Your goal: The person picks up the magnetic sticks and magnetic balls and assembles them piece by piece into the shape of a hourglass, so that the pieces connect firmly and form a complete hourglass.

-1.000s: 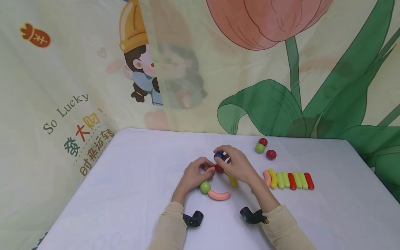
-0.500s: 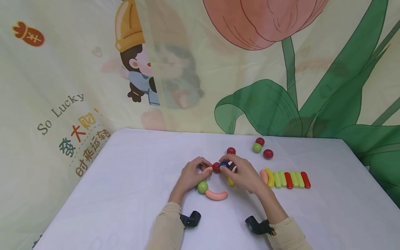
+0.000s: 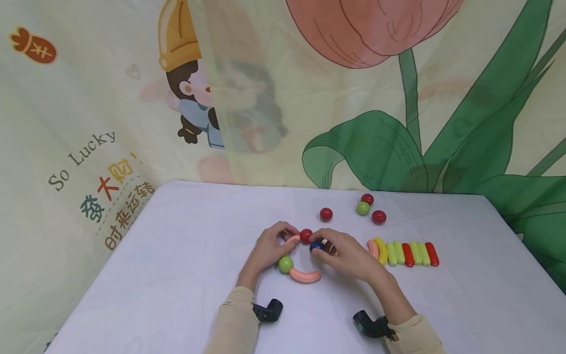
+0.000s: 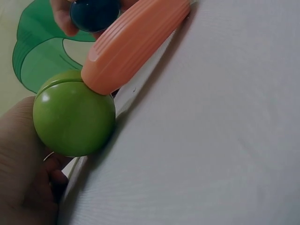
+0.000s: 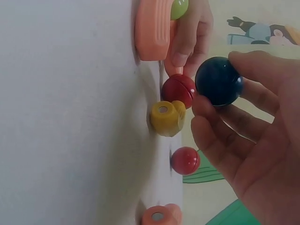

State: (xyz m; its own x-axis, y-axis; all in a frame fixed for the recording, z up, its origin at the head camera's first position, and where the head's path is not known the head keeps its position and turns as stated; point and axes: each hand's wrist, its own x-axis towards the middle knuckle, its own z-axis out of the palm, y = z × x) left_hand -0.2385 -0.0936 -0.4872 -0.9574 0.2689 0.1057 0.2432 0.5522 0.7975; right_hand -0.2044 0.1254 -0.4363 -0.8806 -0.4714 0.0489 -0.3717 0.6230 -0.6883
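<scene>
Tabletop: blue ball (image 3: 316,245) between right-hand fingers (image 3: 329,236).

white surface (image 3: 185,275) under me, and here's what sits on it: a green ball (image 3: 285,264) joined to a curved salmon piece (image 3: 305,276), a red ball (image 3: 305,235) just past them. further back, a lone red ball (image 3: 326,214), then a green ball (image 3: 363,208) between two red ones. off to my right, a tight row of sticks (image 3: 404,253), salmon, yellow, green and red.
</scene>
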